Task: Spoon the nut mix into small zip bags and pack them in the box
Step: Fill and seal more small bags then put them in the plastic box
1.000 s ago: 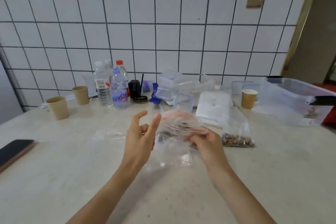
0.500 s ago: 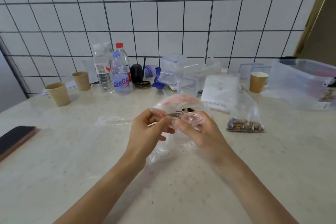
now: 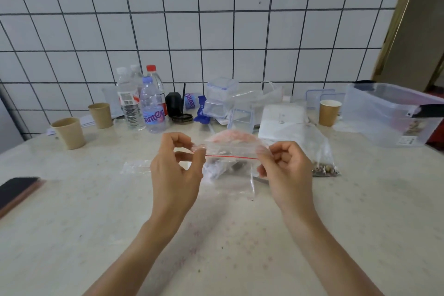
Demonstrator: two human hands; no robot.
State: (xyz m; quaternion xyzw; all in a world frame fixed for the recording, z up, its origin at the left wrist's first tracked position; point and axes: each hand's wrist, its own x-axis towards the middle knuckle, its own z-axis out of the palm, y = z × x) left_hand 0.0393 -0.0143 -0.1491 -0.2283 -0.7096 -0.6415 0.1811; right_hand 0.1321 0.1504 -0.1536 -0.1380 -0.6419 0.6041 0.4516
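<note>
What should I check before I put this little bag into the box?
1. Both ends held: ok. The left hand and right hand pinch the top corners of the small zip bag.
2. Red zip line pulled straight: ok.
3. Zip fully sealed: cannot tell.
4. Nuts inside: ok, some dark pieces show low in the bag; the amount is unclear.
5. Box ready: the clear box stands at the far right with no lid on top: ok.
6. Path to the box: not ok, a paper cup and the big nut bag sit between.
</note>
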